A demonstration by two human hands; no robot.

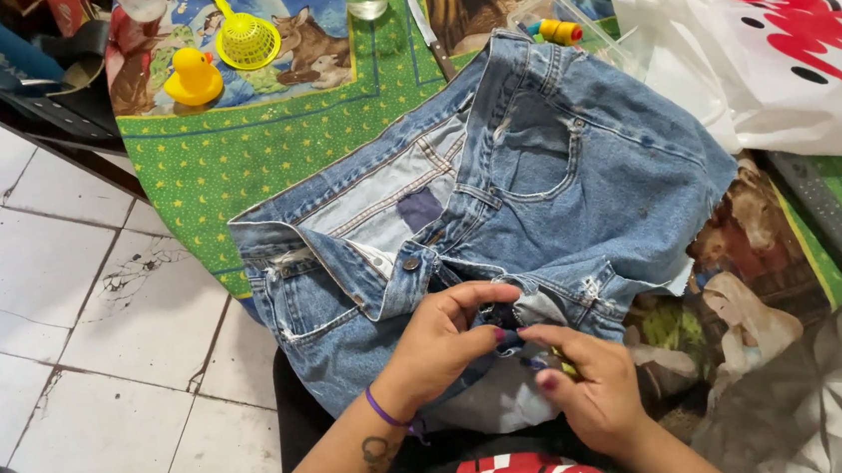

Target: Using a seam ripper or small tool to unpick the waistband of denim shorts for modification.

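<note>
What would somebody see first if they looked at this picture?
Probably the faded blue denim shorts spread open in the middle, on a green cloth with yellow stars. Right below, the left hand and right hand pinch the torn fly area with their fingers. A bright yellow rubber duck and a yellow strainer sit at the top left, and a big white bag with red print fills the top right.

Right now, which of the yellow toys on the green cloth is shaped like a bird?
The rubber duck, left of the yellow mesh strainer; it alone has a head and beak.
</note>
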